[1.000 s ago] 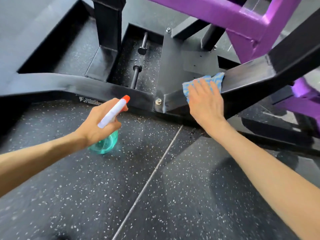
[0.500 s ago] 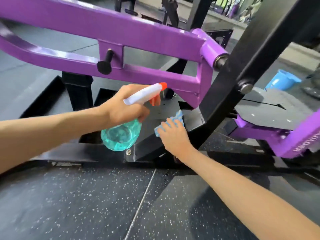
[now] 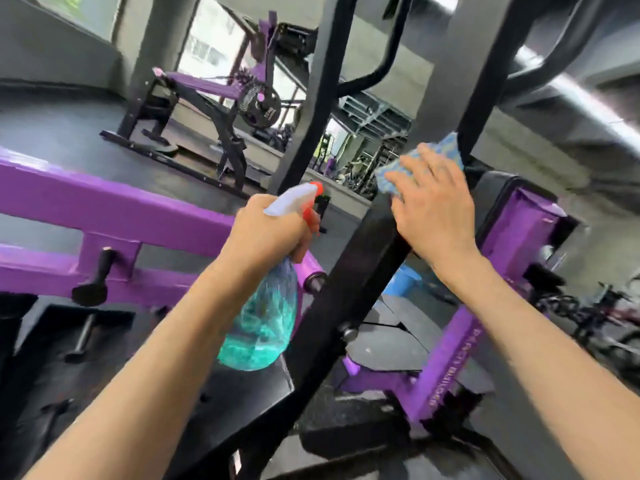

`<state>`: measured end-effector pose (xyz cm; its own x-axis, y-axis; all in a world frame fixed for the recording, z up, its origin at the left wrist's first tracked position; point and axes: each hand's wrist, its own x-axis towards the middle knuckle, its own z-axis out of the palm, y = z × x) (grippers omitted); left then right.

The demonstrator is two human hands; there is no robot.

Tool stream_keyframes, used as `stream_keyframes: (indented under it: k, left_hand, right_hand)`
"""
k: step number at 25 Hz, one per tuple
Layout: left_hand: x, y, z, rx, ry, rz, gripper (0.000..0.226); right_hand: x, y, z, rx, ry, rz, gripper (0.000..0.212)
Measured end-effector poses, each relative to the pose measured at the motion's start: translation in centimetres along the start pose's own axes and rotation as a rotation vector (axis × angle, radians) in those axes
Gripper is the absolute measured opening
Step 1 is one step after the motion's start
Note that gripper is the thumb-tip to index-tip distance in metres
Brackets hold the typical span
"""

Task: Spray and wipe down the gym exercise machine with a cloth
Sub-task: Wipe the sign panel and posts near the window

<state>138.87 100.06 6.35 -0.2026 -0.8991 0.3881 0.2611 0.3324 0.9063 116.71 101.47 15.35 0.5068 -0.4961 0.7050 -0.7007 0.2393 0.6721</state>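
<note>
A black slanted beam (image 3: pixel 349 289) of the gym machine rises through the middle of the view, with purple arms (image 3: pixel 114 209) to its left. My right hand (image 3: pixel 433 209) presses a blue patterned cloth (image 3: pixel 433 157) flat against the upper part of that beam, fingers straight. My left hand (image 3: pixel 266 233) grips the neck of a teal spray bottle (image 3: pixel 263 323) with a white head and orange trigger, held just left of the beam. The bottle's nozzle points up and to the right.
A purple bracket (image 3: pixel 519 230) and a purple lower frame (image 3: pixel 446 362) sit right of the beam. A blue bucket (image 3: pixel 403 285) shows behind it. Another purple machine (image 3: pixel 221 109) stands on the dark floor at the back. Black base plates (image 3: pixel 221 403) lie below my arms.
My view has tilted up from the floor. My right hand slid the cloth up the black beam from its base to its upper part. My left hand rose with the bottle.
</note>
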Motion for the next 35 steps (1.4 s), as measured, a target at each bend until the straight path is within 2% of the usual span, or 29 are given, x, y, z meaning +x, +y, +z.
stream_keyframes:
  k: [1, 2, 5, 6, 7, 8, 10, 11, 12, 13, 15, 18, 22, 24, 28, 32, 35]
  left_hand:
    - [0.0, 0.4, 0.6, -0.039, 0.023, -0.015, 0.03]
    - [0.0, 0.9, 1.1, -0.071, 0.039, -0.027, 0.026]
    - [-0.2, 1.8, 2.4, -0.044, 0.115, -0.052, 0.028]
    - [-0.5, 1.9, 2.6, -0.002, 0.138, -0.053, 0.026]
    - [-0.7, 2.1, 2.8, 0.039, 0.138, -0.042, 0.026]
    - [-1.0, 2.3, 2.9, 0.075, 0.125, -0.025, 0.03]
    - [-1.5, 2.7, 2.9, 0.114, 0.111, -0.014, 0.041]
    - [-1.6, 2.9, 2.7, 0.121, 0.121, -0.021, 0.043]
    - [-1.6, 3.1, 2.6, 0.119, 0.144, -0.029, 0.041]
    - [-1.5, 3.3, 2.5, 0.109, 0.174, -0.038, 0.037]
    - [-1.6, 3.8, 2.3, 0.105, 0.212, -0.053, 0.024]
    - [-1.9, 4.3, 2.3, 0.164, 0.212, -0.059, 0.012]
    - [-1.7, 4.5, 3.3, 0.216, 0.191, -0.051, 0.012]
    - [-1.8, 4.5, 3.4, 0.191, 0.191, -0.061, 0.016]
    - [-1.9, 3.7, 3.3, 0.148, 0.208, -0.074, 0.018]
    - [-2.2, 2.6, 3.8, 0.316, 0.192, -0.092, 0.016]
    - [-2.1, 1.7, 4.1, 0.286, 0.156, -0.097, 0.02]
  right_hand:
    - [-0.1, -0.2, -0.7, 0.014, 0.007, 0.044, 0.026]
    - [-1.5, -1.5, -0.6, 0.04, -0.025, -0.007, 0.026]
    - [-8.4, -7.0, 0.1, 0.089, -0.248, -0.531, 0.024]
    - [-8.7, -6.3, 0.2, 0.091, -0.265, -0.591, 0.024]
    - [-7.5, -4.8, 0.4, 0.041, -0.211, -0.542, 0.028]
    - [-5.8, -3.1, 0.8, -0.002, -0.132, -0.37, 0.033]
    - [-2.2, -1.6, -0.2, 0.053, 0.001, 0.13, 0.05]
    - [-1.4, -2.7, -0.7, 0.089, 0.007, 0.338, 0.056]
    - [-1.8, -5.1, -0.7, 0.093, 0.006, 0.47, 0.059]
    - [-3.1, -7.8, -0.2, 0.094, -0.017, 0.529, 0.059]
    - [-6.6, -11.8, 0.4, 0.076, -0.113, 0.482, 0.056]
    - [-6.1, -9.4, 1.1, 0.05, -0.149, 0.339, 0.05]
    - [0.7, -5.2, 1.2, 0.193, 0.075, 0.653, 0.044]
    - [-0.8, -7.0, 1.5, 0.183, 0.092, 0.718, 0.056]
    - [-6.5, -12.0, 0.9, 0.505, 0.037, 0.846, 0.076]
    - [-0.5, -7.8, 0.6, 0.699, 0.158, 1.107, 0.087]
    - [0.4, -6.3, 0.6, 0.788, 0.239, 1.302, 0.088]
